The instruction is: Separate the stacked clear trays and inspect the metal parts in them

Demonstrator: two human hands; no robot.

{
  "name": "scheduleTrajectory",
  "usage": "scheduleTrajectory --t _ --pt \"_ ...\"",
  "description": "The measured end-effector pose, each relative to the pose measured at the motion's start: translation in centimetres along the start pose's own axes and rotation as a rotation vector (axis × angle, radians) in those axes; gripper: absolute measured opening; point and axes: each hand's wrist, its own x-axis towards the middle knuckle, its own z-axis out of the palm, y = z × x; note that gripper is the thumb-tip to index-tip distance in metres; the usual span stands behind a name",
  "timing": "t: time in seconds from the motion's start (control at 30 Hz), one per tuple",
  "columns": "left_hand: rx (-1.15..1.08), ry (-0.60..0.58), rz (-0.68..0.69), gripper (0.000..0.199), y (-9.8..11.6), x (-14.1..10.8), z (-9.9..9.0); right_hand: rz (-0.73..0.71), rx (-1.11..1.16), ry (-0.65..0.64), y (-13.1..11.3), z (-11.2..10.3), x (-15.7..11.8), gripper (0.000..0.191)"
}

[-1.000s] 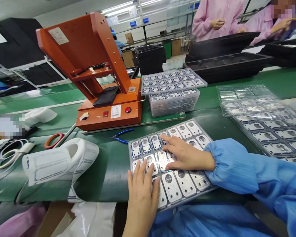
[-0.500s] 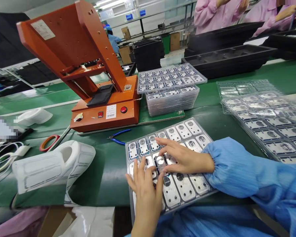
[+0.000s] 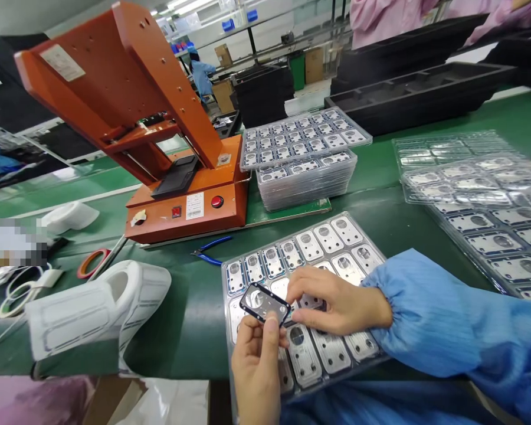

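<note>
Left hand (image 3: 257, 369): closed on the small plate, pinching its lower edge between thumb on top and fingers beneath.
Small plate (image 3: 272, 313): raised above the left-middle part of the near tray; slanting down from upper left to lower right; dark along the border with small light holes, greyish inside, marked with a circle at the upper left end.
Right hand (image 3: 338, 300): half curled over the near tray, with thumb and forefinger a little apart right at the plate's right end; cannot tell whether touching or gripping that end.
Blue sleeve (image 3: 420, 316): gathered at the right wrist.
Near tray (image 3: 225, 283): lying at an angle on the green worktop (image 3: 194, 330), close to the front edge; filled with rows of silvery metal pieces (image 3: 310, 245), some at the upper left edged in blue; partly hidden under both hands.
Pliers (image 3: 212, 255): blue-handled, just beside the tray's upper left corner.
Label roll (image 3: 148, 283): white, lying on its side left of the near tray, with a loose strip trailing over the worktop edge.
Orange machine (image 3: 124, 94): standing behind the pliers, with a red button (image 3: 217, 202) on the front.
Tray stack (image 3: 307, 189): right of the machine, topped by a filled tray (image 3: 365, 139) set askew.
Far right tray (image 3: 469, 262): filled with similar pieces, partly under clear plastic.
Background: black trays (image 3: 420, 88) and people in pink (image 3: 384, 23).
</note>
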Motion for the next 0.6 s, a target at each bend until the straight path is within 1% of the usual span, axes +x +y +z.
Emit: scheduleTrajectory --t 0.13,0.2,0.3,0.43,0.5,0.6 --pt "-0.005 0.009 0.009 0.040 -0.7 0.0 0.6 0.097 0.088 0.021 0.0 0.0 -0.2 0.004" --pt "-0.002 -0.016 0.019 0.038 -0.9 -0.1 0.6 0.155 0.132 0.029 0.0 0.2 -0.3 0.003" --pt "0.024 -0.063 0.050 0.038 -0.9 -0.3 0.6 0.215 0.177 0.036 0.1 0.4 -0.4 0.006" --pt "0.071 -0.083 0.084 0.037 -0.7 -0.6 0.6 0.223 0.212 0.029 -0.1 0.1 -0.2 0.002" --pt "0.108 -0.101 0.087 0.037 -0.5 -0.8 0.7 0.216 0.210 0.021 -0.2 -0.3 -0.1 0.005" --pt "0.164 -0.116 0.080 0.038 -0.2 -1.3 1.1 0.256 0.213 0.031 -0.2 -0.6 0.0 0.010"
